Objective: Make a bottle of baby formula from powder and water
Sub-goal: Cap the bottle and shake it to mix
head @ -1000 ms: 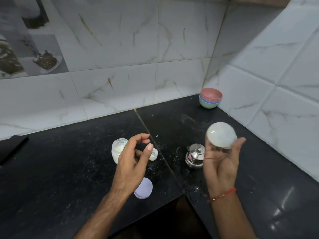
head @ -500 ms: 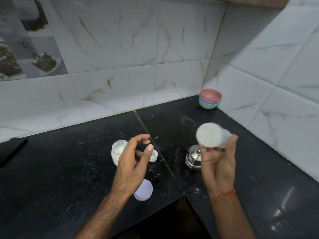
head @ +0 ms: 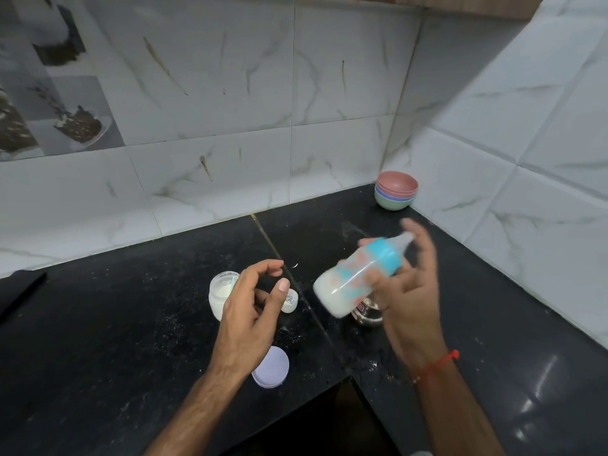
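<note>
My right hand [head: 409,291] grips a baby bottle [head: 353,276] with a blue collar and white liquid inside. The bottle lies tilted, its base toward me and lower left, teat up right, blurred by motion. My left hand [head: 251,304] hovers above the counter with loosely curled fingers, holding nothing. Behind it stands an open white jar of powder [head: 219,292] with a small scoop in it. A small white cap [head: 291,301] sits right of the jar. The jar's lilac lid [head: 273,371] lies flat near the counter's front edge.
A small steel pot [head: 367,314] stands on the black counter [head: 98,324] under the bottle. Stacked coloured bowls [head: 396,190] sit in the far corner against the tiled walls. Powder specks dot the counter. A dark flat object [head: 19,291] lies at the left edge.
The bottle swung from base-toward-camera to a sideways tilt, showing its blue collar and teat, and moved left and down. My left hand stayed nearly still.
</note>
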Available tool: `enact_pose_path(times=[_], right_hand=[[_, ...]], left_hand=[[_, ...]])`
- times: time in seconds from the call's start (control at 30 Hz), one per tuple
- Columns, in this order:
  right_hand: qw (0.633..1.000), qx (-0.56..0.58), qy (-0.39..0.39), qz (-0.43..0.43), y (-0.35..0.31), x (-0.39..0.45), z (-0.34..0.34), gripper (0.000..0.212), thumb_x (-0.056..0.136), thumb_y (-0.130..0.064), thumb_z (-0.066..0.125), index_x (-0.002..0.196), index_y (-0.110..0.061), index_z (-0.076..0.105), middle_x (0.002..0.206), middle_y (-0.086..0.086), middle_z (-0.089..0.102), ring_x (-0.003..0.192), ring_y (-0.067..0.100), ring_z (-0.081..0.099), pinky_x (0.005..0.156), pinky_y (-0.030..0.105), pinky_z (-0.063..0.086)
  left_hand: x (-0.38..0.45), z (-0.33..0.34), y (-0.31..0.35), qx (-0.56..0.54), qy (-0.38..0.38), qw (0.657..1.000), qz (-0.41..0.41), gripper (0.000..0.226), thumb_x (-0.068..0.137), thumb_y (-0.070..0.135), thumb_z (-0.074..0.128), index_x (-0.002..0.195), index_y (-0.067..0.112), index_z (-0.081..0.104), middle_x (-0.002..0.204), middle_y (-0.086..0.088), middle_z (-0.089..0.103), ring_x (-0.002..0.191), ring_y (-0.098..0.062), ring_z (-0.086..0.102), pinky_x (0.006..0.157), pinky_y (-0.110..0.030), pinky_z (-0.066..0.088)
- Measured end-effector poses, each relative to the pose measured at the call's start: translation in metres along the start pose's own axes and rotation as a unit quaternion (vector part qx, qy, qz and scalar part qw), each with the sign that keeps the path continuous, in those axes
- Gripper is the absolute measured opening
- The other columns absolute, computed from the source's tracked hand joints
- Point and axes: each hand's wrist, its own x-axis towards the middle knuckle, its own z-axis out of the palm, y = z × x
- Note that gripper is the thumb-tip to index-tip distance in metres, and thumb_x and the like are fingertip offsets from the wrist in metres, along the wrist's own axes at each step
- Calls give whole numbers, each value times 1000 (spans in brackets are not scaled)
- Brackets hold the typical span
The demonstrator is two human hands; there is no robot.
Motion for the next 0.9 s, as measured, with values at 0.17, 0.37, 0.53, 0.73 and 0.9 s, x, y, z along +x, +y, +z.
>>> enact_pose_path(times=[0.17, 0.37, 0.53, 0.73, 0.9], right_hand=[[865, 430, 259, 25, 9, 18, -29, 63, 97, -37, 64, 151, -7, 46, 136, 13, 68, 114, 29, 73, 84, 44, 64], [993, 95, 71, 0, 23, -5, -13, 83, 73, -33, 87, 145, -34, 44, 129, 14, 69, 110, 26, 72, 86, 42, 63], [962, -201, -186, 0, 25, -17, -13, 87, 71, -12, 91, 139, -47, 50, 134, 6, 63, 116, 29, 68, 97, 55, 58], [926, 305, 223, 20, 15, 3, -30, 62, 97, -38, 62, 152, -19, 41, 130, 8, 71, 114, 21, 73, 87, 39, 63], [981, 120, 149, 28, 24, -8, -18, 77, 86, -23, 74, 152, -31, 34, 128, 9, 73, 108, 20, 71, 83, 37, 63]], left_hand=[[-1, -2, -2, 4, 6, 1000, 3, 29, 96, 42, 60, 123, 33, 64, 118, 17, 68, 76, -20, 67, 74, -45, 60], [-2, 3, 0, -3, 4, 1000, -1, 29, 96, 40, 61, 124, 32, 65, 116, 24, 66, 79, -16, 65, 78, -45, 61], [-1, 5, 0, 6, 0, 1000, 8, 31, 96, 42, 59, 124, 32, 64, 117, 25, 66, 79, -17, 66, 75, -46, 62], [-6, 2, -2, -3, 8, 1000, -1, 34, 94, 44, 58, 125, 31, 65, 117, 21, 68, 81, -18, 67, 76, -46, 62], [-7, 6, -3, -1, 8, 1000, -2, 30, 96, 41, 60, 125, 32, 65, 119, 19, 67, 79, -19, 66, 76, -48, 62]])
